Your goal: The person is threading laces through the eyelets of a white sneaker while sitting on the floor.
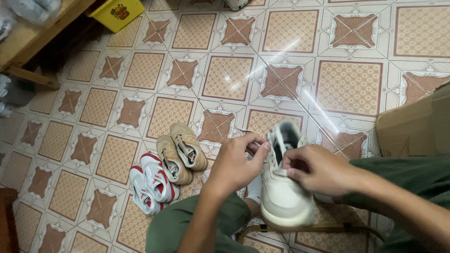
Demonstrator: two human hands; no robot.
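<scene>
2 hands busy on 1 cream sneaker [285,187], held up over the tiled floor [225,75] in the middle of the view, toe end near the camera, opening facing away. Left hand [236,164] curled at the left side of the shoe, fingers pinched shut on a bit of lace [247,132] up by the eyelets. Right hand [318,169] curled on the other side, fingertips pressed together at the tongue, gripping the lace there too. Both hands touching the sneaker, 1 on each side. Green trouser legs [187,225] underneath, knees bent, with a thin olive strap [318,228] running flat just below the shoe.

Down on the floor to the left, 2 pairs of small shoes lying side by side: 1 tan pair [180,152], tilted and touching each other, and 1 white and red pair [151,182] just beside them, closer to the knee. Well apart from the hands, 1 yellow box [117,13] at the top left, tucked under a wooden shelf [28,42]. Brown cardboard box [412,126] at the right edge, close to the right arm. Shiny spots of light on the tiles past the sneaker.
</scene>
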